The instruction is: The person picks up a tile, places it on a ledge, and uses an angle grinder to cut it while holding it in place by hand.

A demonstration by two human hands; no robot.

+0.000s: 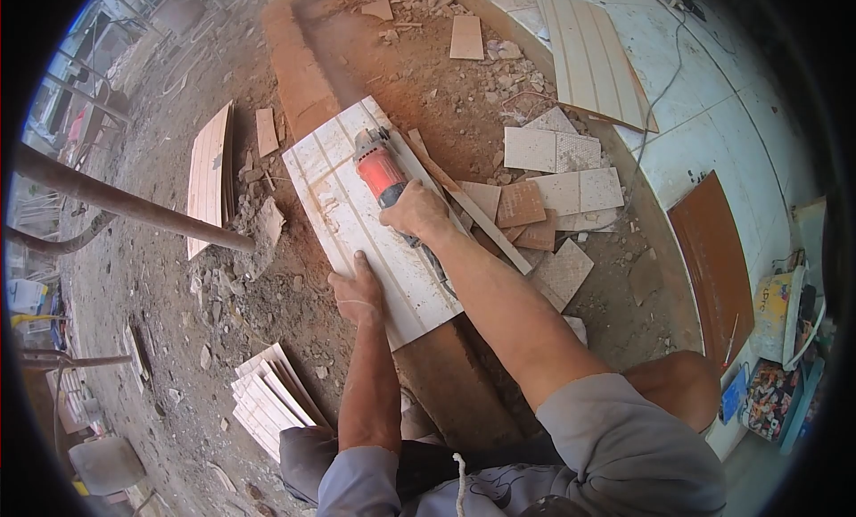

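Note:
A large white tile (343, 196) with brown stripes lies across a long reddish beam (308, 80). My right hand (417, 212) is wrapped round the rear of a red and black angle grinder (381, 171), whose head rests over the upper right part of the tile. Lower down, my left hand (358, 292) holds the tile's left edge, the thumb on its top face and the fingers mostly hidden below it. Narrow cut strips (473, 212) lie against the tile's right side.
Stacked tile pieces stand at left (209, 178) and lower left (272, 401). Broken tiles (553, 151) litter the ground at right. A metal pole (134, 200) juts in from the left. Farther right are a brown panel (711, 258), a cable (664, 89) and a yellow bucket (777, 312).

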